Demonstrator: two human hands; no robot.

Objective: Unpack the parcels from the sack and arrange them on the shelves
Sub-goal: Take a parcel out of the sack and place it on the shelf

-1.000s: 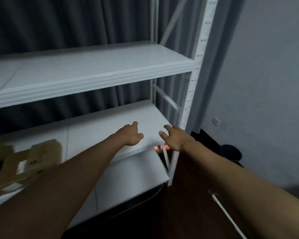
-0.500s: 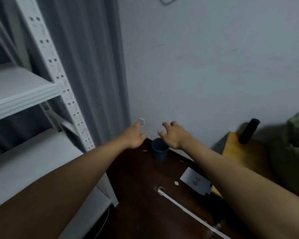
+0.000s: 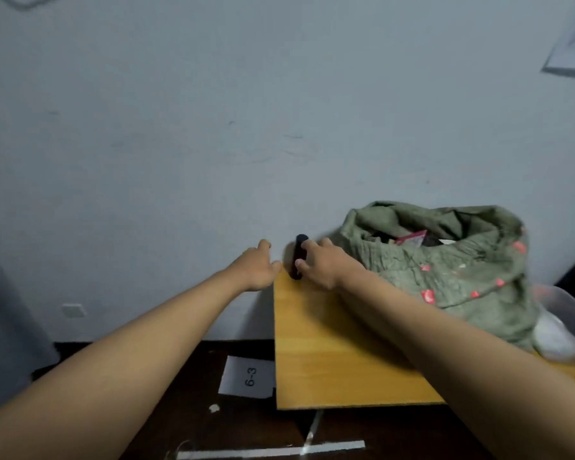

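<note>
Both empty, fingers loosely spread: left hand [image 3: 258, 268], right hand [image 3: 322, 265]. Reach right into green sack [image 3: 445, 270] mouth; grip pink parcel [image 3: 410, 238] two-handed, avoiding black cylinder [image 3: 297, 257].

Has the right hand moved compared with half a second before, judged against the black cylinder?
Yes. The right hand has moved rightward, from near the blue cup to the black cylinder beside the sack.

The single head view looks forward and down over both outstretched arms toward a wooden table [image 3: 329, 360] against the wall [image 3: 213, 127].
</note>
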